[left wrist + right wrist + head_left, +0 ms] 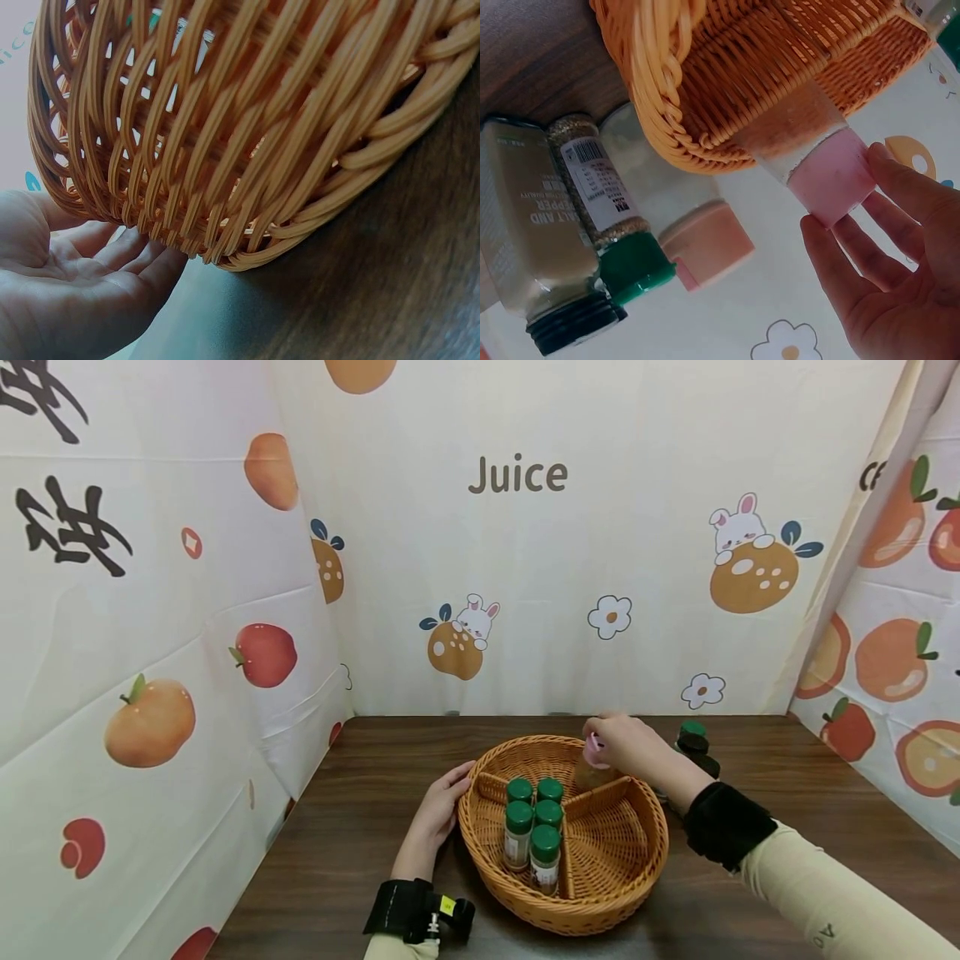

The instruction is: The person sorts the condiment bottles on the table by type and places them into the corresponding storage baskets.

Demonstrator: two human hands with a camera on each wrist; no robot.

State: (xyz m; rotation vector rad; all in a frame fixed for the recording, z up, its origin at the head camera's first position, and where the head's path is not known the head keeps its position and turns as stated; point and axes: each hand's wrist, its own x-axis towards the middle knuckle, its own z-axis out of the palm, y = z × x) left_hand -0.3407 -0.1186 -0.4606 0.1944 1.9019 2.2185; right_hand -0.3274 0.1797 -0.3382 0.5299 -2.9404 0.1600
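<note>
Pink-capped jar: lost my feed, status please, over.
Right hand pinches pink-capped jar by its cap, in basket's far compartment. Left hand flat against basket wall. Five green-capped jars fill the left compartment.

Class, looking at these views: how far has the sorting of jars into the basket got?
Done: five green-capped jars stand in one basket compartment. In hand: the right hand holds a pink-capped jar in the far compartment; the left hand touches the rim. Left: several bottles outside the basket.

The basket [637, 868] is showing glossy woven wicker strands; the tabletop [360, 827] is showing dark matt wood grain. The jars [545, 860] are looking like clear glass under smooth green plastic caps [545, 842].
</note>
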